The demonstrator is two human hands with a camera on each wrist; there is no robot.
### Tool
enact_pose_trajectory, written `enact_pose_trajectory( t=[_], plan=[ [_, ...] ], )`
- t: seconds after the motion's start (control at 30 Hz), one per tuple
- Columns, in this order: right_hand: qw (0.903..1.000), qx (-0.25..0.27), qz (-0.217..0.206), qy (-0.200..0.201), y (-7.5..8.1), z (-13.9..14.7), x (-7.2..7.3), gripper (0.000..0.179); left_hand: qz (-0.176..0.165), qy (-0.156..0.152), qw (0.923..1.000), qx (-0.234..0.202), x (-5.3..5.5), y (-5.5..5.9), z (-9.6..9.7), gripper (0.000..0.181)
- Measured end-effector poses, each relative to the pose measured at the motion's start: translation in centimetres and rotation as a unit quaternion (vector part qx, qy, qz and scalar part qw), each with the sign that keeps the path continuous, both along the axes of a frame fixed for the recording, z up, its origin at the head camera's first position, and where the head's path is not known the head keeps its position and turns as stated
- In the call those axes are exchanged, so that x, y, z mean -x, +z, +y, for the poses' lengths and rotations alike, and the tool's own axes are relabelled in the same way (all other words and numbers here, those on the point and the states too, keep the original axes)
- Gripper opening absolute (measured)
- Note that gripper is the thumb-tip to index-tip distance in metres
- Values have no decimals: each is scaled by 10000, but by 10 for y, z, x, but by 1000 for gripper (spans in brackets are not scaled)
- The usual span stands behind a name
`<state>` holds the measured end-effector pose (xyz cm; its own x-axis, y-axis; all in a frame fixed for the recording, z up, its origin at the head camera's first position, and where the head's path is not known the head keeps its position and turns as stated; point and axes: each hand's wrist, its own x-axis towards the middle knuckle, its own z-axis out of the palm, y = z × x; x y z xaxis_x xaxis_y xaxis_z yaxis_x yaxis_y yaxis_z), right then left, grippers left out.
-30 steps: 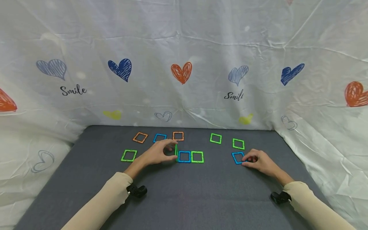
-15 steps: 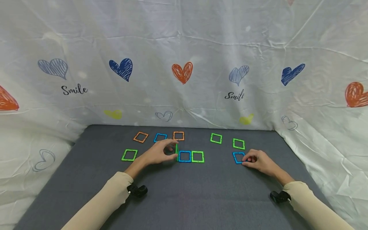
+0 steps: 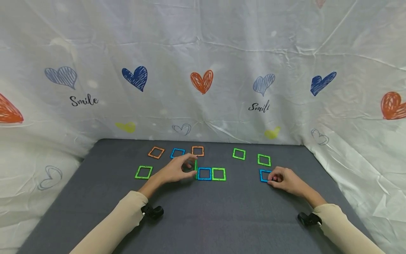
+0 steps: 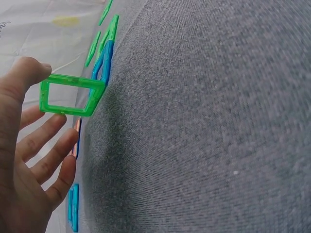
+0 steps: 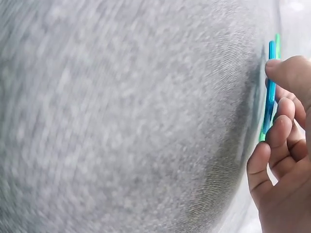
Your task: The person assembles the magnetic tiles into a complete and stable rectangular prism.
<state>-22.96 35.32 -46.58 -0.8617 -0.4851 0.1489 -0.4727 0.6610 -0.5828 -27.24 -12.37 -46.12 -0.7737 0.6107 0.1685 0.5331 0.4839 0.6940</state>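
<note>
In the head view my left hand [image 3: 176, 170] pinches a green square magnetic tile [image 4: 68, 79] between thumb and fingers. That tile stands upright on its edge at the left side of a blue square tile [image 3: 204, 168] lying flat. Joined to the blue tile's right side is a flat green tile [image 3: 219, 169]. Over on the right, my right hand [image 3: 287, 180] pinches another blue square tile [image 5: 269, 97] between thumb and fingertips. The right wrist view shows it edge-on, and its right part is hidden by the fingers in the head view.
Along the back of the grey table [image 3: 203, 215] lie two orange tiles, one of them an orange tile [image 3: 198, 147], and a blue tile [image 3: 177, 149]. Two green tiles lie back right, including a green tile [image 3: 264, 164]. A green tile [image 3: 144, 166] lies left. A white curtain [image 3: 228, 63] hangs behind.
The right hand's blue tile has turned straighter and shifted slightly right. My left hand holds the upright green tile in the same place. The head view has shifted slightly.
</note>
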Motion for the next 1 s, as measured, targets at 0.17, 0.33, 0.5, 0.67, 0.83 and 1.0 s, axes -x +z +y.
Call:
enact_pose_trajectory(
  t=[0.17,0.33,0.5,0.67,0.83,1.0],
  plan=[
    [9997,203,113,11,1,-1,-5,8,3,-39,10000,-39,0,-1,1,57],
    [9985,445,322,26,3,-6,-9,13,-13,-19,10000,-66,0,-2,1,57],
    [9973,590,444,22,8,-14,-10,15,40,-15,10000,-85,0,-1,1,55],
    [9973,546,493,-46,12,-24,-7,15,81,11,9999,-66,0,0,1,55],
    [9970,648,435,-17,19,-37,-1,12,56,-2,10000,-65,0,1,1,54],
    [9951,852,395,298,21,-51,8,7,116,-12,9999,-45,3,-2,2,54]
  ],
)
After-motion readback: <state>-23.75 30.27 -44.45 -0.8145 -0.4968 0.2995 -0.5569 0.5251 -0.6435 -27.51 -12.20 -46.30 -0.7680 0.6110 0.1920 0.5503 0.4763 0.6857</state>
